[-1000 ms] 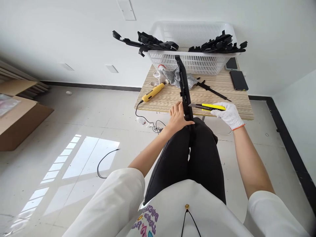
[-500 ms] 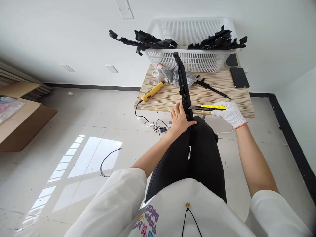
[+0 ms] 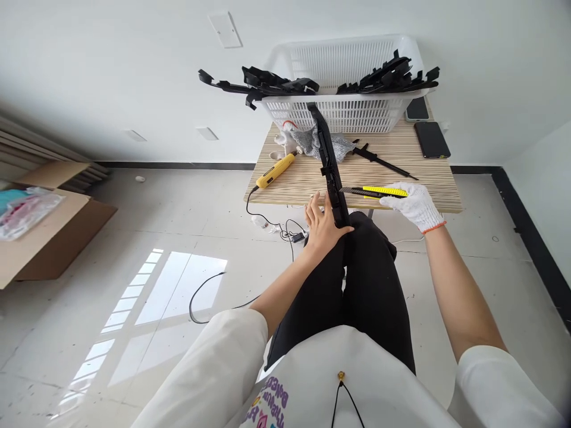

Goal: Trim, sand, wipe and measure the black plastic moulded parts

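Observation:
A long black plastic trim piece stands tilted up between my thighs and the table edge. My bare left hand grips its lower end, thumb on the near side and fingers along its left edge. In a white knit glove, my right hand is closed around a yellow and black utility knife. The knife's extended blade points left and its tip meets the right edge of the trim piece, or lies very close to it; exact contact is hard to make out.
Behind stands a white plastic basket with black plastic parts over its rim. On the wooden table lie a yellow corded tool, grey-and-white gloves, another thin black part and a black phone. Cables hang below.
The whole view has shifted slightly. The top of the trim piece leans a little further left and lower. Both hands keep their holds, the knife still at the piece's right edge.

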Demonstrator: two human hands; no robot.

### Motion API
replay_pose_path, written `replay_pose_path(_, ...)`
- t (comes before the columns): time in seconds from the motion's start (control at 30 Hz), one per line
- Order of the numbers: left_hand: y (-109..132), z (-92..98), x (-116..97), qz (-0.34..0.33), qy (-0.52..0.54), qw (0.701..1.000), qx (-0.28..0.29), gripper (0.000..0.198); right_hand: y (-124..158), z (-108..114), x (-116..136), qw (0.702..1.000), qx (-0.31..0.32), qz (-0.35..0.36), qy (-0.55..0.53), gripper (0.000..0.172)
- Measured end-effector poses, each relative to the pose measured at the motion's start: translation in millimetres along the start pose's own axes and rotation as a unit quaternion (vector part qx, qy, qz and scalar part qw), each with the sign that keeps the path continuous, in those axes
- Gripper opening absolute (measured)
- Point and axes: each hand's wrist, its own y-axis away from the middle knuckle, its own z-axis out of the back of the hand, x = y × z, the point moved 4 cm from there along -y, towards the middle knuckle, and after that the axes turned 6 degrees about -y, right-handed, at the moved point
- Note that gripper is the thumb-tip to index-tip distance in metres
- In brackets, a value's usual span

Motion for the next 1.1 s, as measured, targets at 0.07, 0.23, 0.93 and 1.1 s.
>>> replay_pose_path(0.07, -0.6, 5.0, 1.9, 0.009, 0.008, 0.999, -0.032, 0.104, 0.3, -0.2, 0.7, 1.000, 0.006, 0.000, -0.015, 0.039)
replay_pose_path(0.23, 17.7, -1.5, 0.8, 0.027, 0.012, 0.999, -0.025, 0.109, 1.6, 0.2, 1.6, 0.999, 0.025, -0.010, -0.019, 0.038)
replay_pose_path(0.93, 14.8, 12.2, 11.5, 0.075, 0.021, 0.993, -0.091, 0.058, 2.2, 3.6, -5.7, 0.998, 0.026, -0.027, -0.042, 0.038)
replay_pose_path(1.1, -4.9, 23.0, 16.5, 0.079, 0.023, 0.989, -0.120, 0.055, -1.2, 7.5, -18.6, 0.989, -0.063, -0.043, -0.128, 0.038)
